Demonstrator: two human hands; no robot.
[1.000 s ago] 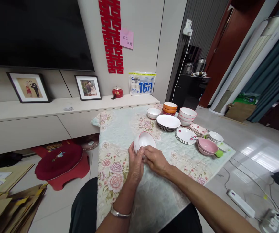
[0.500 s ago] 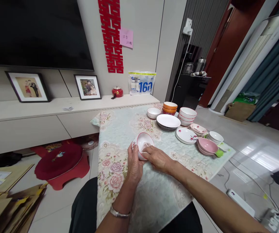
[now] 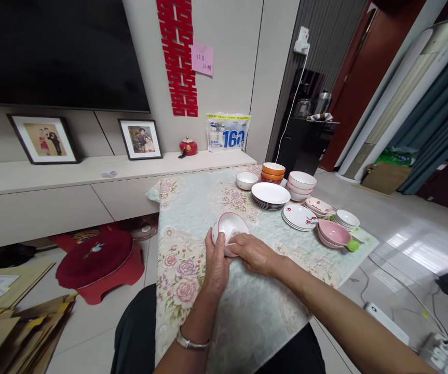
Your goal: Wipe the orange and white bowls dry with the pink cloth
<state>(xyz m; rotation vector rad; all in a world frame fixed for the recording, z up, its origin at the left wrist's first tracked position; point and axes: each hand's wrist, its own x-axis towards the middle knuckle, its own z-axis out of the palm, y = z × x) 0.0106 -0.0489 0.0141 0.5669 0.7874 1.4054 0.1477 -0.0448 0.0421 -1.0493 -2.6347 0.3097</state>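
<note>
A white bowl with a red rim (image 3: 229, 223) is held tilted over the near part of the table, its opening turned up and to the right. My left hand (image 3: 216, 265) grips it from the left, thumb near the rim. At its right side, my right hand (image 3: 253, 253) is closed round the near rim, with fingers partly inside. Whether a thin cloth or wipe lies under those fingers is too small to tell. The floral tablecloth (image 3: 187, 280) lies under both hands.
A white bowl (image 3: 247, 180), orange bowls (image 3: 273, 170), white plates (image 3: 270, 194), red-rimmed bowls (image 3: 301, 182), flowered plates (image 3: 299, 216), pink dishes (image 3: 333, 234) and small bowls (image 3: 347, 219) stand at the table's back and right. A red stool (image 3: 95, 259) is on the left.
The bowl has turned slightly in my hands, its opening facing a little more upward. My right fingers have shifted slightly along its near rim.
</note>
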